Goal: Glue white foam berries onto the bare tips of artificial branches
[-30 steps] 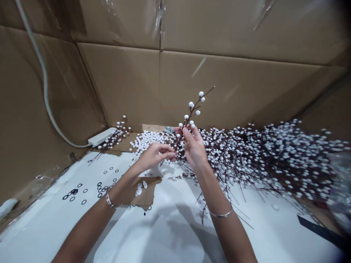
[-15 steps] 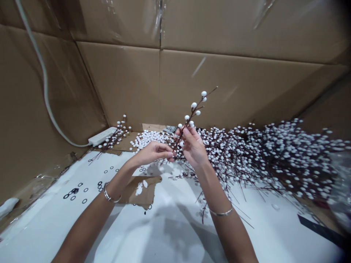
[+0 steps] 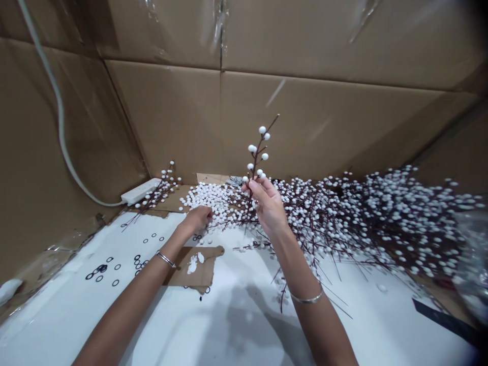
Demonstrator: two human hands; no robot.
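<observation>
Cardboard walls [image 3: 324,117] rise behind a white tabletop [image 3: 240,264] bearing white-berried stems [image 3: 324,208].

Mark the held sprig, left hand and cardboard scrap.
Sprig [image 3: 256,154]: head view, on the stem between berries.
Left hand [image 3: 197,219]: head view, on the back.
Cardboard scrap [image 3: 195,278]: head view, on its bare brown surface.

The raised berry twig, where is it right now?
In the head view, the berry twig stands near the middle, tilted slightly right, pinched in the right hand, with the cardboard wall behind its top.
</observation>
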